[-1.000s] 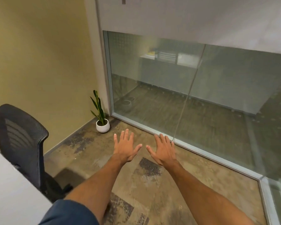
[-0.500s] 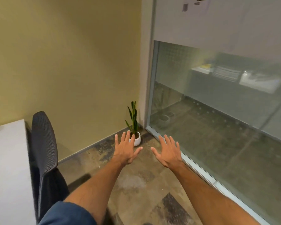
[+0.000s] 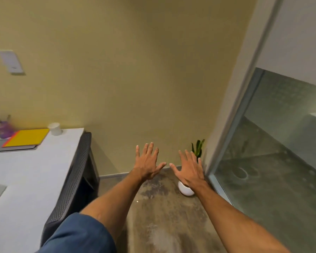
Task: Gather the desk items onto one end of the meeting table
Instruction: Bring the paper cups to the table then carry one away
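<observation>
**A:** so what's your feed showing right now?

**B:** I'm looking down past both arms, stretched out over the floor [image 3: 168,221]. Left hand [image 3: 147,166] and right hand [image 3: 189,170] are side by side, palms down, thumbs nearly meeting but not touching. Each grip is fully spread, fingers fanned, nothing in either one.

**A:** and the desk stuff?

**B:** All way off to my left, well away from the hands. The white surface [image 3: 31,181] runs along that side, and at its far end by the wall I see a yellow notebook [image 3: 26,137] with an orange edge, lying flat on a grey slab I can't identify. A white paper cup [image 3: 55,128] stands upright just beside the notebook's far corner. Further left there's a purple and green blur [image 3: 0,130], too smeared for me to tell what it is.

**A:** anything near the hands?

**B:** A black mesh chair [image 3: 73,181] is tucked against the surface edge. A potted plant [image 3: 186,189] in a round white pot sits on the floor in the corner, partly behind my right hand, next to the glass partition [image 3: 274,161].
</observation>
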